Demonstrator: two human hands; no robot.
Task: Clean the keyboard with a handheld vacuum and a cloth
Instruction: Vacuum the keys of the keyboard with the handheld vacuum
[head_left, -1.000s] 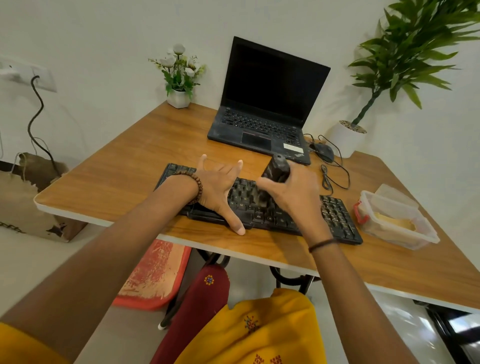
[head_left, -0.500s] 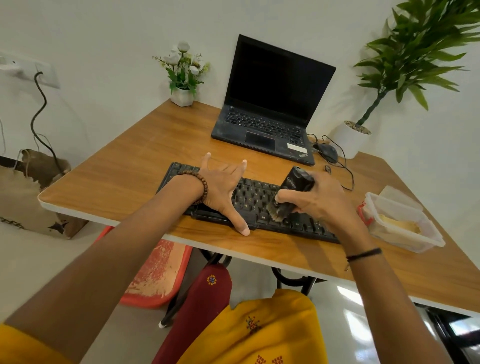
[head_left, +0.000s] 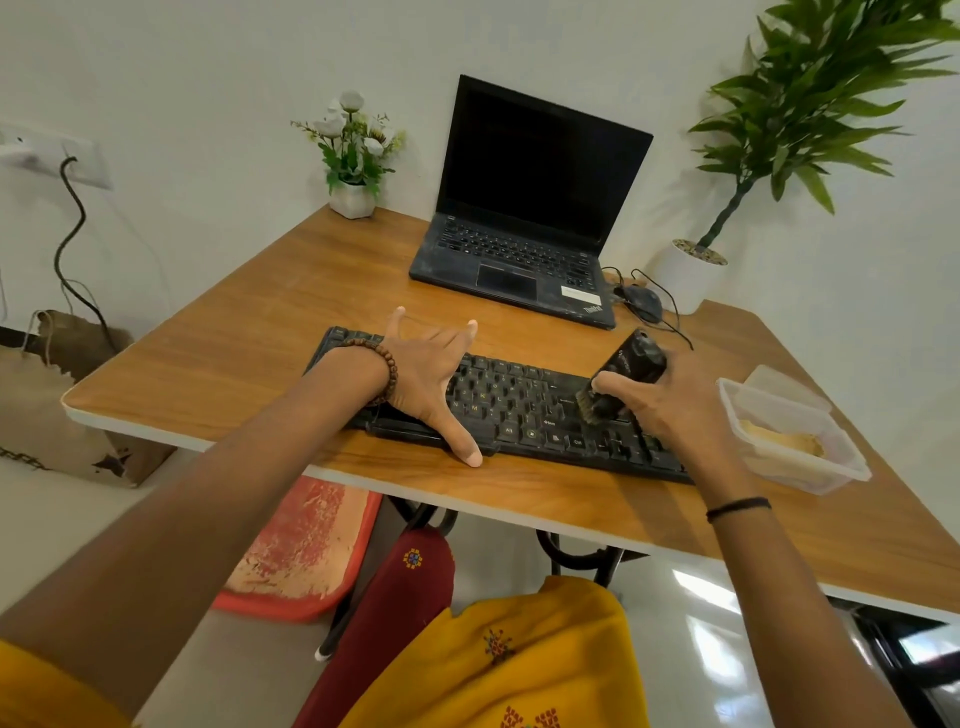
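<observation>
A black keyboard (head_left: 524, 410) lies along the near edge of the wooden desk (head_left: 260, 338). My left hand (head_left: 431, 379) is spread flat over its left part, thumb on the desk in front, fingers reaching past the back edge. My right hand (head_left: 670, 410) grips a small black handheld vacuum (head_left: 626, 366), tilted, with its brush tip pressed on the keys right of centre. The keyboard's right end is hidden under my right hand. No cloth is plainly in view.
An open black laptop (head_left: 524, 218) sits behind the keyboard, a mouse (head_left: 644, 304) with its cable to its right. A clear plastic box (head_left: 789, 431) stands at the right. A small flower pot (head_left: 353, 197) and a tall potted plant (head_left: 691, 270) stand at the back.
My right hand has slid the vacuum rightwards along the keyboard, from near the middle towards the right part. The left hand has stayed in place.
</observation>
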